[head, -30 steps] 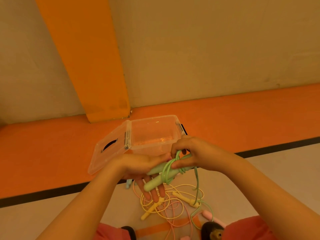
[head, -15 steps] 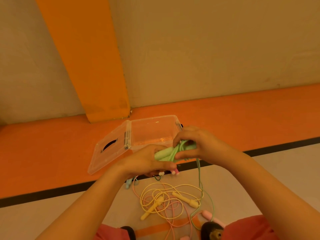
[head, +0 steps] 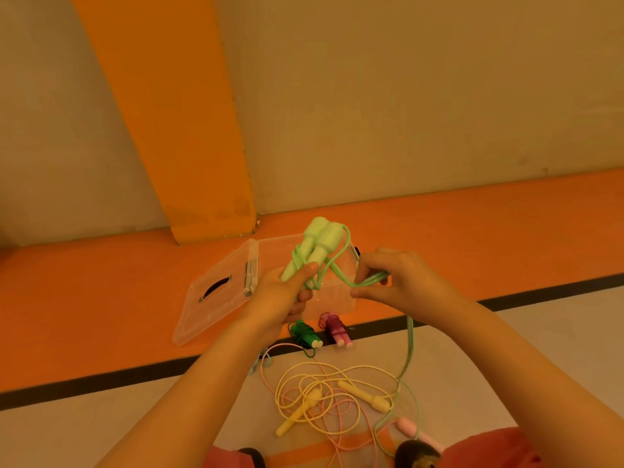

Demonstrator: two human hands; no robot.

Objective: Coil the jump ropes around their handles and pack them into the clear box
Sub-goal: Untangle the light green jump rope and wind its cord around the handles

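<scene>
Head view: two pale green handles (head: 317,244), smooth with fat rounded ends, lie side by side in front of the clear box (head: 334,300). Their long axis runs up and slightly right, fat ends topmost. The left hand (head: 280,298) grips their thin ends. The right hand (head: 405,282), right of the box, pinches loops of the green cord (head: 410,339), which trails down to the floor. Half a second ago the handles lay nearly level between both hands; now they stand raised.

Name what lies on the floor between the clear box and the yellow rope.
In the head view, a coiled dark green rope and a coiled magenta rope lie there.
</scene>
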